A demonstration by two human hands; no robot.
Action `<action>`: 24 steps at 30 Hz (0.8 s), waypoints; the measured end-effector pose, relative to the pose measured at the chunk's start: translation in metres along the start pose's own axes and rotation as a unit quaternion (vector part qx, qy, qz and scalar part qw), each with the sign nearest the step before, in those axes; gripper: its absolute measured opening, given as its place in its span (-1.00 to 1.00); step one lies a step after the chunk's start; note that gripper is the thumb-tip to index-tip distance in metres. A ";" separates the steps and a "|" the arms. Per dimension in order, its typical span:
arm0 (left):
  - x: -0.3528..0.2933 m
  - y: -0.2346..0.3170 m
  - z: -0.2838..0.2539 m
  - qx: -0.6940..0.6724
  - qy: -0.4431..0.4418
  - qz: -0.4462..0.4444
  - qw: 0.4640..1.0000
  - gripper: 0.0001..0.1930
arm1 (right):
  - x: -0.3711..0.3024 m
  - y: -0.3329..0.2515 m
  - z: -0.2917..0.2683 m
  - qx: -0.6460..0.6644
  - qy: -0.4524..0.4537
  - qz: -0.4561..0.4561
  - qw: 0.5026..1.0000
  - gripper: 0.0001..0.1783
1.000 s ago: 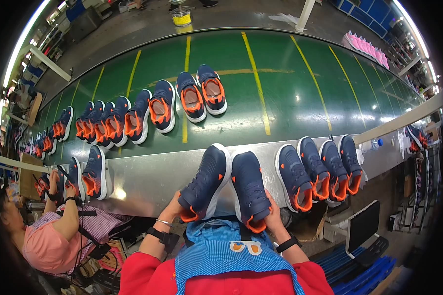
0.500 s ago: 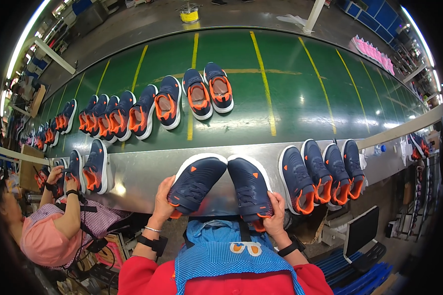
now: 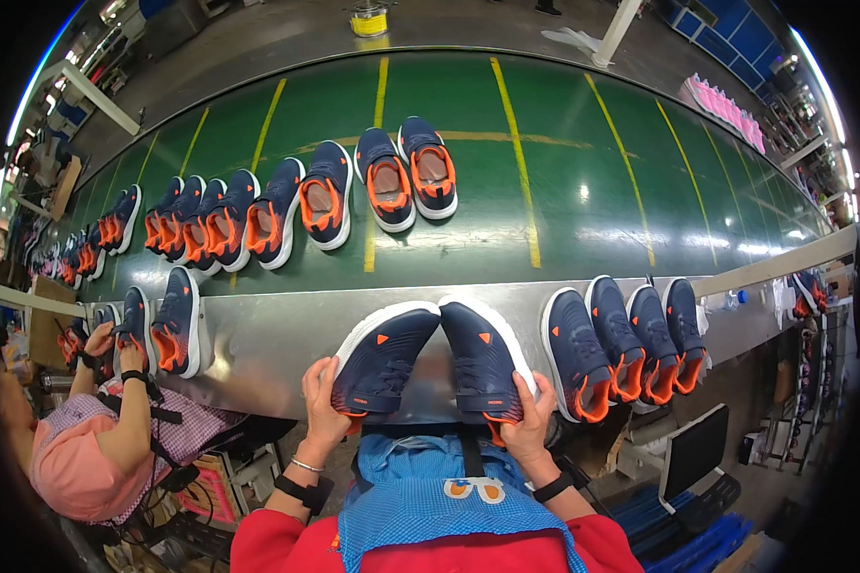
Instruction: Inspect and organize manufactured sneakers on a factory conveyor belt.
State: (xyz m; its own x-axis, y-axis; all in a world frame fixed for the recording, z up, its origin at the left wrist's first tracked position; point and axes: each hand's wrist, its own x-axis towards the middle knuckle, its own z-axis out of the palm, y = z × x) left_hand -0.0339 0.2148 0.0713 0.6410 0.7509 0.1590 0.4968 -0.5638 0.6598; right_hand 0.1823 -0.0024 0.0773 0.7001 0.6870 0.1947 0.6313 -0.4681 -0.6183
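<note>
From the head camera, looking down: a long shiny metal ledge (image 3: 287,334) runs along the near side of a green belt (image 3: 564,181) with yellow lines.

On the ledge, right in front of the person, lie two dark blue shoes with white soles and small orange marks. Their toes point away toward the belt and lean in until they touch. The left hand (image 3: 323,406) is wrapped around the heel end of the left shoe (image 3: 384,358), fingers up its outer side. The right hand (image 3: 530,420) grips the heel end of the right shoe (image 3: 483,355) the same way. Both hands are full and closed on their shoes. Each wrist wears a black band.

On the ledge, just to the right of the held pair, four more blue and orange shoes (image 3: 631,344) stand side by side, close together. On the ledge to the left, well apart from the held pair, stand two more shoes (image 3: 162,325). Another person in a pink top (image 3: 81,458) sits there with a hand (image 3: 100,339) up at the ledge next to those shoes.

Beyond the ledge, a long row of blue shoes with orange insides (image 3: 296,201) lies on the belt, openings up.
</note>
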 end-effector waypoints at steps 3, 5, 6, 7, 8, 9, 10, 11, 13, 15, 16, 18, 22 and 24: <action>-0.005 0.004 0.003 0.006 -0.001 -0.014 1.000 -0.19 | 0.001 -0.001 0.005 -0.024 0.000 -0.004 1.000 -0.31; -0.006 0.009 0.010 0.005 -0.002 -0.020 1.000 -0.18 | 0.002 -0.005 0.011 -0.041 0.004 -0.003 0.999 -0.22; -0.007 0.012 0.016 0.044 -0.001 -0.027 0.999 -0.17 | 0.004 -0.008 0.015 -0.041 0.000 0.000 0.999 -0.22; -0.007 0.018 0.022 0.083 -0.001 -0.034 0.996 -0.15 | 0.008 -0.012 0.018 -0.065 -0.026 0.009 0.997 -0.18; -0.006 0.024 0.027 0.111 -0.041 -0.027 0.993 -0.14 | 0.010 -0.013 0.020 -0.089 -0.052 0.017 0.995 -0.14; -0.006 0.030 0.030 0.088 -0.057 -0.027 0.994 -0.12 | 0.010 -0.014 0.020 -0.088 -0.057 0.021 0.994 -0.14; -0.005 0.034 0.026 0.080 -0.104 -0.017 0.991 -0.12 | 0.010 -0.015 0.019 -0.054 -0.108 0.022 0.992 -0.10; -0.004 0.036 0.023 0.073 -0.151 -0.008 0.986 -0.13 | 0.010 -0.015 0.018 -0.020 -0.158 0.024 0.987 -0.05; -0.001 0.032 0.022 -0.013 -0.138 -0.007 0.990 -0.14 | 0.012 -0.002 0.018 0.081 -0.113 0.058 0.989 -0.14; 0.004 0.017 0.024 -0.054 -0.121 -0.040 0.990 -0.25 | 0.012 0.021 0.020 0.223 -0.100 0.215 0.946 -0.30; 0.009 0.009 0.024 -0.113 -0.127 -0.101 0.980 -0.31 | 0.015 0.033 0.023 0.275 -0.109 0.248 0.923 -0.38; 0.020 -0.004 0.024 -0.196 -0.155 -0.186 0.950 -0.48 | 0.021 0.055 0.030 0.375 -0.149 0.296 0.866 -0.54; 0.035 -0.036 0.032 -0.301 -0.289 -0.217 0.883 -0.46 | 0.034 0.060 0.047 0.491 -0.242 0.299 0.782 -0.53; 0.041 -0.028 0.029 -0.303 -0.303 -0.217 0.877 -0.46 | 0.033 0.059 0.047 0.438 -0.251 0.290 0.813 -0.53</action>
State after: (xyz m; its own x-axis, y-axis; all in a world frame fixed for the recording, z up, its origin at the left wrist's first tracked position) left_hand -0.0045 0.2514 0.0378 0.7526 0.4262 -0.5020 0.4860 0.1549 0.8601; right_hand 0.2268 0.0191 0.0112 0.4318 0.7355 -0.5222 -0.3894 -0.3702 -0.8434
